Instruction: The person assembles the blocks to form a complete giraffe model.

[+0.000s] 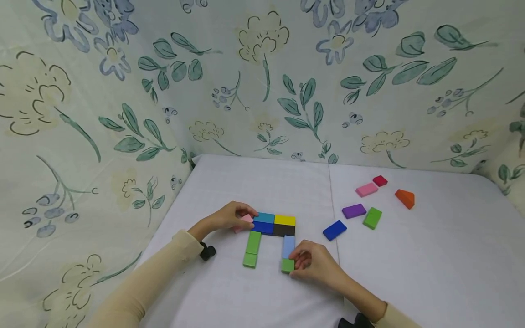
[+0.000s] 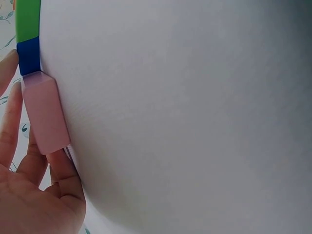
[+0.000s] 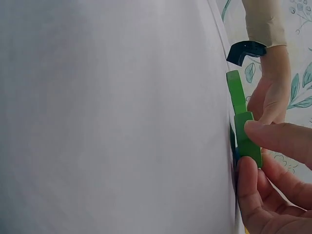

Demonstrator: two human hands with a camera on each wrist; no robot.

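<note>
Fingers of the left hand (image 1: 231,217) are curled round the pink block (image 2: 46,114) beside the blue block (image 1: 263,228), while, presumably for alignment, the green block (image 1: 288,266) below light-blue (image 1: 289,246) is pinched by the right hand (image 1: 316,263).

I counted fifteen blocks (image 1: 285,220) from where I stood: four greens (image 1: 372,218), two pinks (image 1: 367,189), two dark blues (image 1: 334,230), one teal (image 1: 264,217), one light blue (image 1: 289,246), one yellow (image 1: 285,220), one black (image 1: 284,230), one red (image 1: 380,181), one orange (image 1: 405,199) and one purple (image 1: 354,211). There were two hands (image 1: 225,216).
</note>
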